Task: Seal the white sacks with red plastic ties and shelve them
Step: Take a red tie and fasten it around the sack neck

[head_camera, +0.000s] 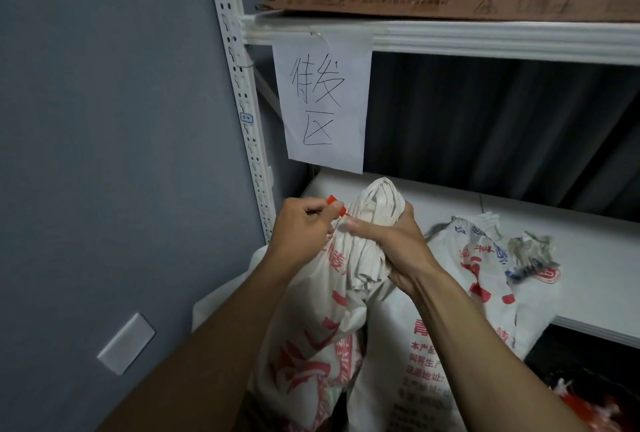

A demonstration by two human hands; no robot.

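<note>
A white sack (311,334) with red print stands in front of the shelf, its mouth bunched into a neck (379,203). My right hand (391,244) is wrapped around that neck just below the top. My left hand (301,227) pinches a red plastic tie (336,205) right beside the neck, on its left. A second white sack (485,258) with red and blue print lies on its side on the white shelf board (571,234), to the right.
A white slotted steel upright (239,85) stands to the left against a grey wall. A paper sign (323,99) hangs from the upper shelf beam (485,40). Cardboard and a metal tray lie on top. Red items (585,407) sit below at right.
</note>
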